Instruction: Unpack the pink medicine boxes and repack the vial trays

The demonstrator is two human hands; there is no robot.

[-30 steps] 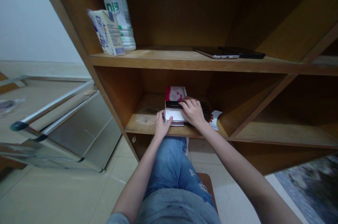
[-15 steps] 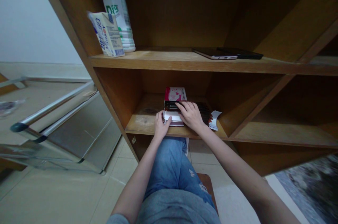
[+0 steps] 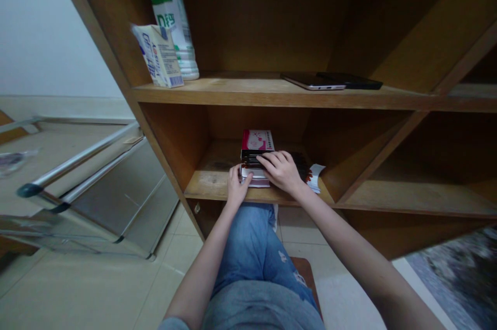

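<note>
A pink and white box [image 3: 258, 139] lies in the middle compartment, with a row of slim dark brown tubes [image 3: 251, 160] lying across its open part. My left hand [image 3: 236, 185] grips the box's near left corner, thumb on the front and fingers along the side. Above the box, my right hand [image 3: 281, 168] rests with curled fingers on the dark tubes; its fingertips partly hide what they touch. More dark tubes with reddish ends [image 3: 302, 166] lie to the right, partly behind that hand. Beside them is a curled white paper piece [image 3: 315, 177].
On the upper shelf stand a white bottle [image 3: 176, 24] and a drink carton [image 3: 159, 55]; a phone [image 3: 312, 81] lies flat beside a dark flat object [image 3: 353, 81]. Wooden dividers wall the compartment. A metal-framed rack [image 3: 89, 164] stands left. My knees are under the shelf edge.
My right hand has shifted slightly left over the box, and the tubes under it sit a little differently. My left hand keeps its hold on the box. The view has moved slightly.
</note>
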